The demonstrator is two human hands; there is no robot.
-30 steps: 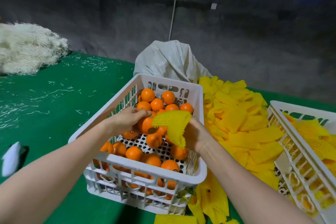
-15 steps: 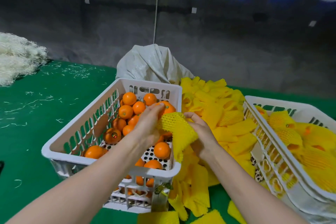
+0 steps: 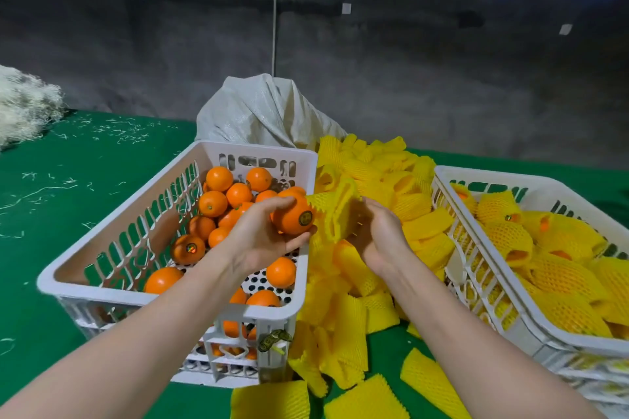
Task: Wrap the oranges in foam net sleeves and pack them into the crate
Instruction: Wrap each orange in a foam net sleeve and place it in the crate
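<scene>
My left hand (image 3: 262, 235) grips an orange (image 3: 292, 218) with a round sticker, above the right rim of the white crate of bare oranges (image 3: 112, 294). My right hand (image 3: 377, 235) holds a yellow foam net sleeve (image 3: 335, 211), whose open end touches the orange's right side. Several bare oranges (image 3: 218, 202) lie in that crate. The white crate at the right (image 3: 452, 177) holds several sleeved oranges (image 3: 558, 279).
A heap of loose yellow sleeves (image 3: 384, 177) lies between the two crates, with more (image 3: 343, 333) spilling toward me. A grey woven sack (image 3: 265, 112) stands behind the left crate. White fibre waste (image 3: 23, 105) sits far left on the green table (image 3: 68, 201).
My left hand has lifted an orange out of the crate and carried it right to the sleeve held by my right hand. The view has swung right, showing more of the right crate.
</scene>
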